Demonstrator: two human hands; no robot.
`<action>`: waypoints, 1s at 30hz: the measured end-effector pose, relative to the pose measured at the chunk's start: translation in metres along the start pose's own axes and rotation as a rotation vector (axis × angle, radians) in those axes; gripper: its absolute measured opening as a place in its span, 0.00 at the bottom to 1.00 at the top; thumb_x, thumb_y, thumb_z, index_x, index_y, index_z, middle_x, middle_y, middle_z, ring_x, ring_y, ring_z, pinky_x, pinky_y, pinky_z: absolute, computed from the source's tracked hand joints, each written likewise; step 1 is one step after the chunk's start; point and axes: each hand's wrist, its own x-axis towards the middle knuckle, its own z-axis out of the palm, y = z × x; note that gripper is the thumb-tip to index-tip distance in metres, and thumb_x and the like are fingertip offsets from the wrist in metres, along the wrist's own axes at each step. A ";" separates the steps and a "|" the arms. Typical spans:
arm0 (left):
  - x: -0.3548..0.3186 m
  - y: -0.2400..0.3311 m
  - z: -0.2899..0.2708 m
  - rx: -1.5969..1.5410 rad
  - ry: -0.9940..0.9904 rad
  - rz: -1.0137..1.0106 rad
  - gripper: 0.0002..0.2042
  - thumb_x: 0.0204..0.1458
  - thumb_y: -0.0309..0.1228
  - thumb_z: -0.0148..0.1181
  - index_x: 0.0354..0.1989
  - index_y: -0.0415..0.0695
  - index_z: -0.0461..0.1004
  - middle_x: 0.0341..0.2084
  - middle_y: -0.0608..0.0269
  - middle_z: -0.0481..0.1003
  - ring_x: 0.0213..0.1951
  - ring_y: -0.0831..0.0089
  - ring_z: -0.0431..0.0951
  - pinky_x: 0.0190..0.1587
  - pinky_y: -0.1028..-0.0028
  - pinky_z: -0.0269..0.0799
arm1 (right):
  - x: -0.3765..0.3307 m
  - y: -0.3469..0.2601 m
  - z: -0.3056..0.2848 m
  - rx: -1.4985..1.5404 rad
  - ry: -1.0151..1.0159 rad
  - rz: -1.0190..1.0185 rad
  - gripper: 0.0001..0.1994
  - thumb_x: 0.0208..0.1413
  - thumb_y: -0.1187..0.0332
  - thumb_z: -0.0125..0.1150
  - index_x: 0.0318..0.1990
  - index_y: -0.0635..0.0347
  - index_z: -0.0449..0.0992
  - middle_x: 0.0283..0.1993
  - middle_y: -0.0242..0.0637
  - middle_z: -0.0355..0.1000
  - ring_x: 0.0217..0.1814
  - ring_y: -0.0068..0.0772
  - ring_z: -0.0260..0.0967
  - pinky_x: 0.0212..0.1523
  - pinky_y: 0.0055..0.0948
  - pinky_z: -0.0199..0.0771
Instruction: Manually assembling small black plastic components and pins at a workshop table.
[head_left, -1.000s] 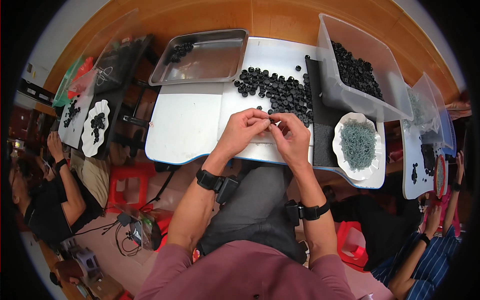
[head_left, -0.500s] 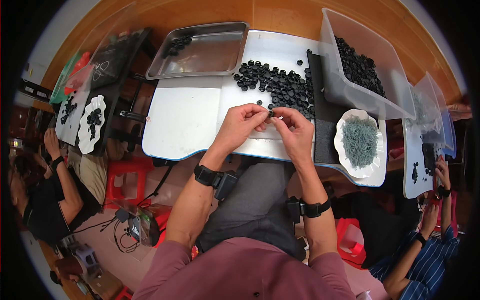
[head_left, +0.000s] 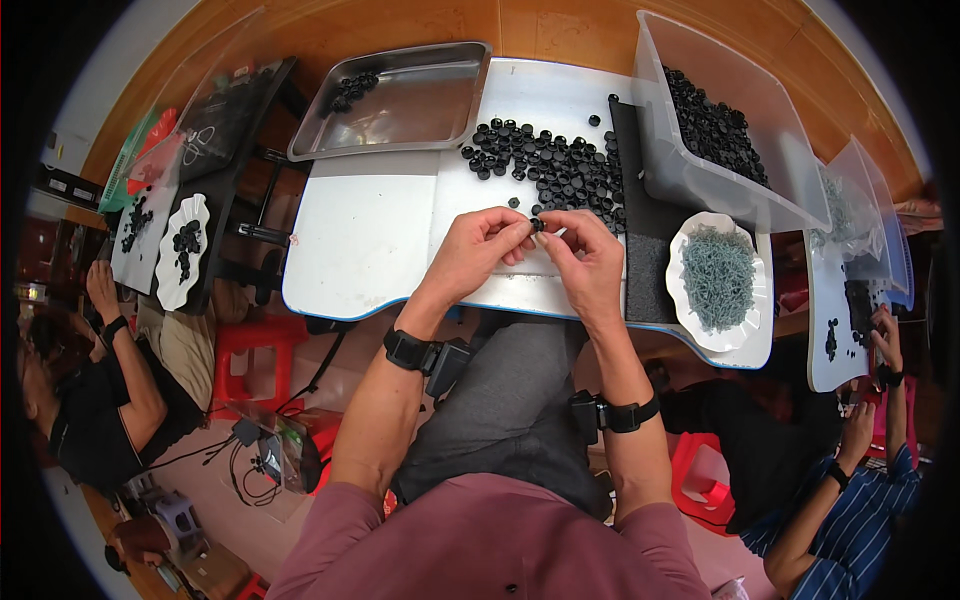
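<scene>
Close together over the front of the white table, my two hands pinch one small round black plastic part. My left hand grips it from the left between thumb and fingertips. From the right, my right hand holds the same part, thumb and forefinger closed on it. Fingers cover most of the part, so its details are hidden. Just beyond my hands spreads a loose pile of similar black caps. One small black piece lies apart near my left fingertips.
A metal tray holding several black parts stands back left. On the right, a clear plastic bin full of black parts sits beyond a scalloped white dish of thin grey-green pieces. People work at tables on both sides; red stools stand below.
My hands stay together on the black part, with only slight finger movement. The whole view has shifted a little.
</scene>
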 end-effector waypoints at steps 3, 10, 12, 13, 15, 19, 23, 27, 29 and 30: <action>0.001 0.000 -0.003 -0.006 -0.028 0.005 0.10 0.67 0.30 0.57 0.45 0.36 0.80 0.32 0.65 0.80 0.33 0.81 0.76 0.38 0.79 0.73 | 0.001 0.000 0.000 0.008 -0.008 0.000 0.11 0.51 0.79 0.70 0.43 0.63 0.83 0.37 0.33 0.78 0.27 0.16 0.69 0.28 0.19 0.68; 0.000 0.004 -0.003 0.012 -0.031 -0.017 0.10 0.66 0.32 0.59 0.43 0.36 0.80 0.30 0.67 0.79 0.30 0.84 0.74 0.34 0.81 0.72 | 0.001 -0.001 0.001 -0.006 -0.015 0.015 0.10 0.51 0.78 0.70 0.42 0.62 0.83 0.36 0.32 0.77 0.26 0.15 0.68 0.27 0.18 0.67; -0.001 0.006 -0.001 0.017 -0.030 -0.028 0.10 0.65 0.31 0.59 0.43 0.36 0.80 0.31 0.67 0.79 0.30 0.84 0.74 0.33 0.81 0.72 | 0.001 -0.004 -0.001 -0.047 -0.004 -0.014 0.10 0.51 0.78 0.70 0.42 0.62 0.83 0.35 0.32 0.77 0.27 0.15 0.68 0.28 0.18 0.68; -0.001 0.007 0.001 -0.044 0.039 -0.011 0.09 0.64 0.30 0.61 0.44 0.36 0.80 0.31 0.68 0.79 0.29 0.84 0.73 0.33 0.81 0.72 | 0.000 -0.002 -0.001 -0.046 -0.004 -0.017 0.10 0.51 0.78 0.70 0.42 0.62 0.83 0.35 0.32 0.77 0.27 0.15 0.68 0.28 0.18 0.68; 0.000 0.006 0.005 -0.103 0.104 0.010 0.09 0.62 0.30 0.64 0.45 0.36 0.80 0.30 0.68 0.78 0.29 0.84 0.73 0.32 0.81 0.72 | 0.000 0.003 -0.002 -0.027 0.261 -0.049 0.09 0.51 0.78 0.71 0.41 0.63 0.83 0.35 0.31 0.77 0.28 0.16 0.68 0.30 0.19 0.69; 0.003 -0.004 0.013 0.221 0.272 0.124 0.15 0.50 0.28 0.73 0.46 0.38 0.81 0.29 0.66 0.76 0.28 0.81 0.74 0.32 0.77 0.73 | 0.000 0.008 -0.003 -0.021 0.374 0.023 0.09 0.52 0.78 0.71 0.41 0.64 0.82 0.35 0.30 0.77 0.29 0.17 0.68 0.32 0.20 0.70; 0.005 0.002 0.023 0.750 0.298 0.288 0.16 0.46 0.27 0.74 0.45 0.40 0.83 0.29 0.61 0.75 0.26 0.75 0.73 0.34 0.73 0.73 | -0.001 0.006 -0.003 -0.040 0.340 0.031 0.09 0.52 0.76 0.72 0.41 0.63 0.82 0.35 0.30 0.77 0.28 0.17 0.67 0.32 0.21 0.69; 0.005 -0.001 0.025 0.840 0.314 0.372 0.15 0.47 0.28 0.73 0.44 0.40 0.82 0.30 0.59 0.78 0.27 0.74 0.74 0.33 0.72 0.73 | -0.001 0.004 -0.001 -0.030 0.253 0.036 0.09 0.52 0.76 0.72 0.41 0.63 0.82 0.33 0.30 0.77 0.25 0.15 0.65 0.28 0.19 0.67; 0.002 0.003 0.029 0.813 0.310 0.401 0.14 0.47 0.28 0.72 0.44 0.40 0.82 0.31 0.59 0.79 0.26 0.75 0.75 0.32 0.73 0.73 | -0.003 0.002 -0.001 -0.056 0.236 0.018 0.09 0.52 0.76 0.72 0.41 0.63 0.82 0.33 0.30 0.76 0.25 0.15 0.66 0.27 0.18 0.66; -0.002 0.007 0.031 0.731 0.328 0.321 0.13 0.48 0.27 0.71 0.43 0.40 0.82 0.31 0.58 0.80 0.26 0.72 0.77 0.33 0.71 0.75 | -0.004 0.002 -0.001 -0.073 0.219 0.012 0.09 0.52 0.76 0.71 0.41 0.62 0.82 0.33 0.30 0.77 0.25 0.15 0.66 0.26 0.19 0.67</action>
